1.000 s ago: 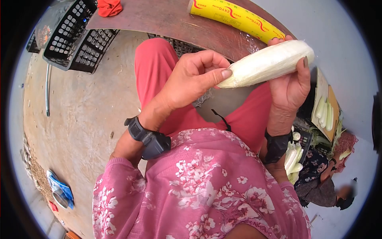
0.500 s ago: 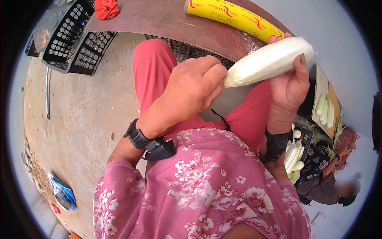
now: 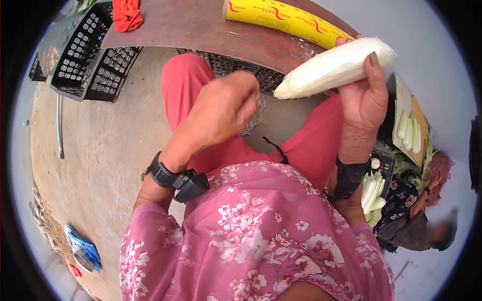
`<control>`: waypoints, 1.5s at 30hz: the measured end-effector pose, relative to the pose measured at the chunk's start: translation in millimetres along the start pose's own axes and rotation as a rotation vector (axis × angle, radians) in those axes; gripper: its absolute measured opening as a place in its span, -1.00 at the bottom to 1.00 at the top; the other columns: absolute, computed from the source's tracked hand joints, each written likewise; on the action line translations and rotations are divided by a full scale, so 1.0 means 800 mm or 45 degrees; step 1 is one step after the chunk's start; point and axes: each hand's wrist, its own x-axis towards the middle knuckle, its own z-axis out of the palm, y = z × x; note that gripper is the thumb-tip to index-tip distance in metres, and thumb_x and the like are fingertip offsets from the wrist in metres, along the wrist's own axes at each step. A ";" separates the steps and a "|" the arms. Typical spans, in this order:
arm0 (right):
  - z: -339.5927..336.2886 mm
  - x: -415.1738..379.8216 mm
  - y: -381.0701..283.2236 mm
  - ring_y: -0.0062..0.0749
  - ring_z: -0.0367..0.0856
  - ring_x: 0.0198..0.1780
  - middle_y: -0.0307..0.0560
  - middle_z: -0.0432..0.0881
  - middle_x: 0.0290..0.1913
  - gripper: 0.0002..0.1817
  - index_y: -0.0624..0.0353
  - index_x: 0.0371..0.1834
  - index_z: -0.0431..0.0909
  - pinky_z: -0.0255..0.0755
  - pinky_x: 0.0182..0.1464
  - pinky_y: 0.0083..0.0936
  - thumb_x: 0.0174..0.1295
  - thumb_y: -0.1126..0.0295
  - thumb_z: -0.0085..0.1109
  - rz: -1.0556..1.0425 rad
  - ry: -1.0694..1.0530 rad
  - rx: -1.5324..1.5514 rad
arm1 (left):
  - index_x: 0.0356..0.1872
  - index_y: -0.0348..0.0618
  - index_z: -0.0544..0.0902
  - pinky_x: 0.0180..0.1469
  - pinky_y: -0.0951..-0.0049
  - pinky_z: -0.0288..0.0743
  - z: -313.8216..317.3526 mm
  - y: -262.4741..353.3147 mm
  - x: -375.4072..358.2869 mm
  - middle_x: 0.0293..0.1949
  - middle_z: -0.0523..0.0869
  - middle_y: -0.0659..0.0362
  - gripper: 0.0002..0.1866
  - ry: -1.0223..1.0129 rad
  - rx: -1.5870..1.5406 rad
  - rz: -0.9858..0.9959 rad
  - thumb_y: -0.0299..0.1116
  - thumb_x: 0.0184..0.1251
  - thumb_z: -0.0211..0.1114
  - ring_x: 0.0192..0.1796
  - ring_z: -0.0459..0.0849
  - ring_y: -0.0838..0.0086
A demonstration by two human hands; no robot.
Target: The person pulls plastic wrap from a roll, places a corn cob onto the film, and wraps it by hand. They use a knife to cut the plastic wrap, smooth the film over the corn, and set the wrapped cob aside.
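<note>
This looks like a produce-packing workplace. A film roll (image 3: 281, 22) lies beyond the hands (image 3: 362, 103), crates (image 3: 83, 50) left, corn (image 3: 370, 193) right.

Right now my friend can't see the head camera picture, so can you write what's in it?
A person's right hand holds what looks like a pale, husk-wrapped ear of corn; the curled left hand is apart from it. A yellow roll lies on a reddish-brown table beyond the person's pink trousers.

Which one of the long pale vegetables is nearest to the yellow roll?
The vegetable held in the right hand; the others lie grouped farther from the yellow roll, at the picture's right.
</note>
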 end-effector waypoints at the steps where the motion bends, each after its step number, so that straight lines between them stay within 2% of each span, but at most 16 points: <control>1: 0.002 -0.002 0.001 0.06 0.44 0.31 0.10 0.49 0.20 -0.46 0.38 0.28 0.32 0.29 0.38 0.06 0.30 0.41 0.25 0.004 -0.010 -0.024 | -0.04 -0.28 0.56 -0.13 0.35 0.54 -0.014 0.013 0.009 -0.19 0.67 0.13 -0.70 -0.054 -0.274 -0.343 -0.29 0.37 0.30 -0.16 0.67 0.40; 4: 0.013 -0.008 0.009 0.01 0.49 0.27 0.07 0.50 0.17 -0.49 0.37 0.25 0.36 0.36 0.33 0.04 0.30 0.41 0.26 0.063 -0.051 -0.010 | 0.20 -0.25 0.46 0.04 0.37 0.54 -0.002 0.012 0.037 -0.02 0.66 0.14 -0.49 0.209 -0.698 -0.080 -0.22 0.35 0.36 0.02 0.63 0.45; 7: 0.025 -0.011 0.019 -0.03 0.51 0.25 0.05 0.52 0.14 -0.53 0.34 0.22 0.39 0.40 0.29 0.01 0.30 0.41 0.26 0.066 -0.048 0.014 | 0.34 -0.23 0.34 0.16 0.39 0.49 0.022 0.023 0.052 0.08 0.63 0.09 -0.31 0.064 -0.856 -0.010 -0.23 0.26 0.44 0.13 0.60 0.43; 10: 0.021 -0.008 0.016 -0.08 0.55 0.17 0.03 0.53 0.09 -0.59 0.28 0.17 0.40 0.46 0.23 -0.03 0.30 0.44 0.26 0.085 -0.054 -0.042 | 0.30 -0.25 0.38 0.15 0.37 0.50 0.043 0.031 0.052 0.07 0.64 0.08 -0.31 0.049 -0.573 0.031 -0.25 0.20 0.49 0.13 0.61 0.41; 14: 0.013 -0.003 0.021 -0.11 0.57 0.10 0.04 0.53 0.06 -0.61 0.25 0.15 0.39 0.49 0.19 -0.07 0.30 0.46 0.25 0.014 -0.039 -0.121 | 0.21 -0.26 0.44 0.03 0.43 0.54 0.057 0.026 0.042 -0.12 0.71 0.08 -0.42 0.138 -0.395 -0.136 -0.34 0.20 0.47 -0.05 0.69 0.42; 17: 0.008 0.002 0.020 -0.12 0.55 0.12 0.03 0.53 0.07 -0.60 0.29 0.16 0.39 0.46 0.23 -0.09 0.30 0.45 0.26 0.003 -0.012 -0.090 | 0.08 -0.28 0.44 -0.13 0.24 0.56 0.070 -0.002 0.027 -0.31 0.70 -0.10 -0.59 0.122 -0.374 -0.116 -0.41 0.26 0.35 -0.18 0.74 0.09; 20: 0.000 0.011 0.010 -0.15 0.53 0.14 0.01 0.54 0.06 -0.58 0.34 0.16 0.39 0.40 0.28 -0.12 0.30 0.44 0.27 -0.046 0.060 -0.022 | 0.06 -0.29 0.44 -0.20 0.28 0.55 0.085 -0.039 0.009 -0.46 0.65 -0.03 -0.63 -0.046 -0.466 -0.370 -0.43 0.29 0.30 -0.35 0.69 0.23; 23: -0.006 0.020 -0.007 -0.22 0.51 0.17 0.01 0.54 0.07 -0.59 0.35 0.14 0.41 0.34 0.32 -0.15 0.30 0.42 0.28 -0.108 0.075 -0.038 | 0.18 -0.30 0.42 -0.13 0.34 0.56 0.046 -0.028 0.009 -0.31 0.66 -0.03 -0.52 -0.484 -0.254 -0.624 -0.42 0.27 0.34 -0.30 0.64 0.31; 26: 0.000 0.013 -0.008 -0.27 0.55 0.12 0.00 0.56 0.04 -0.60 0.33 0.13 0.42 0.40 0.27 -0.20 0.30 0.43 0.28 -0.069 0.053 -0.038 | 0.33 -0.29 0.32 0.00 0.30 0.54 0.032 -0.045 0.008 0.00 0.61 -0.06 -0.34 -0.322 -0.321 -0.373 -0.39 0.24 0.39 -0.06 0.62 0.27; 27: 0.002 0.009 -0.004 -0.28 0.56 0.10 0.00 0.58 0.02 -0.60 0.32 0.13 0.42 0.42 0.25 -0.23 0.29 0.43 0.29 -0.061 0.021 -0.057 | 0.45 -0.29 0.17 0.17 0.26 0.49 0.018 -0.039 0.019 0.25 0.46 -0.08 -0.07 -0.375 -0.531 -0.373 -0.29 0.11 0.52 0.18 0.53 0.20; 30: 0.016 -0.005 0.012 -0.38 0.58 0.01 -0.07 0.59 -0.05 -0.61 0.28 0.09 0.43 0.48 0.13 -0.34 0.25 0.44 0.33 -0.037 -0.042 -0.095 | 0.46 -0.31 0.14 0.26 0.21 0.44 0.004 -0.005 0.046 0.30 0.43 -0.13 0.09 -0.182 -0.682 -0.174 -0.19 -0.05 0.63 0.31 0.46 0.17; 31: 0.025 -0.011 0.015 -0.45 0.59 -0.06 -0.13 0.59 -0.09 -0.61 0.25 0.06 0.44 0.50 0.05 -0.41 0.23 0.45 0.35 -0.006 -0.041 -0.091 | 0.46 -0.33 0.11 0.32 0.22 0.38 0.006 0.007 0.054 0.33 0.40 -0.17 0.19 -0.178 -0.807 -0.241 -0.13 -0.17 0.69 0.37 0.42 0.19; 34: 0.039 -0.024 0.019 -0.54 0.59 -0.15 -0.19 0.58 -0.14 -0.61 0.23 0.01 0.44 0.53 -0.04 -0.49 0.17 0.46 0.40 0.058 -0.064 -0.101 | 0.45 -0.30 0.15 0.32 0.24 0.38 0.031 0.028 0.067 0.30 0.44 -0.15 0.16 -0.104 -0.658 0.060 -0.12 -0.16 0.69 0.34 0.45 0.23; 35: 0.041 -0.028 0.019 -0.54 0.60 -0.16 -0.19 0.58 -0.15 -0.60 0.24 0.01 0.44 0.53 -0.04 -0.50 0.16 0.47 0.41 0.079 -0.070 -0.110 | 0.39 -0.26 0.24 0.26 0.27 0.44 0.039 0.031 0.064 0.19 0.56 -0.09 0.07 -0.009 -0.657 0.042 -0.12 -0.15 0.69 0.24 0.56 0.27; 39: 0.040 -0.038 0.024 -0.55 0.59 -0.15 -0.19 0.58 -0.17 -0.55 0.25 0.02 0.41 0.54 -0.04 -0.52 0.13 0.47 0.43 0.075 -0.097 -0.104 | 0.21 -0.19 0.39 0.08 0.33 0.55 0.049 0.025 0.054 -0.01 0.68 0.02 -0.15 0.050 -0.577 -0.090 -0.17 -0.11 0.68 0.04 0.66 0.36; 45: 0.033 -0.042 0.034 -0.55 0.55 -0.05 -0.18 0.56 -0.08 -0.35 0.29 0.19 0.34 0.51 0.03 -0.54 0.08 0.40 0.49 0.011 -0.220 -0.252 | 0.14 -0.20 0.44 0.05 0.41 0.53 0.053 0.012 0.045 -0.03 0.66 0.10 -0.25 0.044 -0.706 -0.128 -0.23 -0.07 0.67 -0.01 0.61 0.48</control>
